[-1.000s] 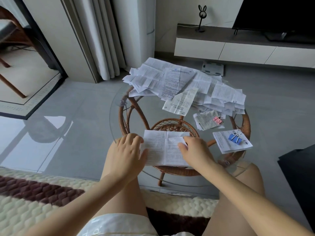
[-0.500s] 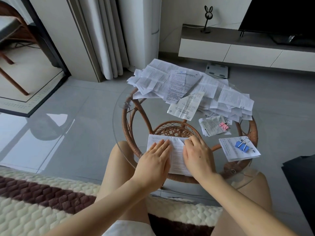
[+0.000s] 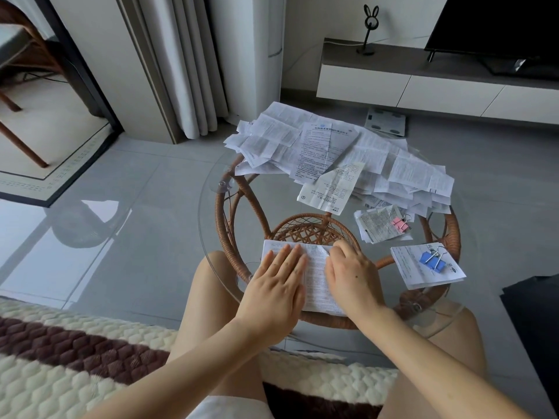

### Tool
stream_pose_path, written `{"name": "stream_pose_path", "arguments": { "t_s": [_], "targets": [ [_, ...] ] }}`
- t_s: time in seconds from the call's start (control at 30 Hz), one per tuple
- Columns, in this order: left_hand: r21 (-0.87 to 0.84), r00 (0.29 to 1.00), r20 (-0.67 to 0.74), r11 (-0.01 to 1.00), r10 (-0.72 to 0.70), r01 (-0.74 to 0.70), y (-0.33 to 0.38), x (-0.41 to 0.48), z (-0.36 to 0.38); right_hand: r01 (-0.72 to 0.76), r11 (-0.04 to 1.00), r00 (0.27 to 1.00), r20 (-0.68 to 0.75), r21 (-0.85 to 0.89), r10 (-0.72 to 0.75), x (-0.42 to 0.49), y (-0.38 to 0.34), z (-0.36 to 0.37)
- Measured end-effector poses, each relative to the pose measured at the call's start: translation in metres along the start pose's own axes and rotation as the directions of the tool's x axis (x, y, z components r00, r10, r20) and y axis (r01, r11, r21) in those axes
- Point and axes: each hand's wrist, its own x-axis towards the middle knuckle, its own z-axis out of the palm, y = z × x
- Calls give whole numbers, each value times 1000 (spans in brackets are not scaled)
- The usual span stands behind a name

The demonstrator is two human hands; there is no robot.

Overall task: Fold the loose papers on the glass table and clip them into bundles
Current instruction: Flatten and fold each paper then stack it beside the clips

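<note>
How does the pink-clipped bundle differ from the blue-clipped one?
Pink bundle lies farther away, beside the loose pile; blue bundle lies nearer the person, further right. Pink's clip bites its right edge; blue's sits nearer the middle. Pink looks smaller and more crumpled than blue. Both are clipped, folded papers.

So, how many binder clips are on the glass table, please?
2: a pink binder clip on the farther right-hand paper bundle, a blue binder clip on the nearer bundle; the loose pile may hide more.

Glass table — papers, folded sheet, bundles (two).
</note>
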Motion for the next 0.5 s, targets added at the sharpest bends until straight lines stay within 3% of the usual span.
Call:
{"name": "stream_pose_path", "arguments": {
  "t_s": [0.4, 0.5],
  "targets": [
    [34, 996, 79, 999, -43, 40, 1, 4, -7, -15, 999, 999, 50, -36, 17, 2, 1, 3],
    [45, 994, 94, 998, -58, 54, 3, 5, -9, -95, 995, 992, 87, -2, 95, 5, 1, -6]
  ]
}}
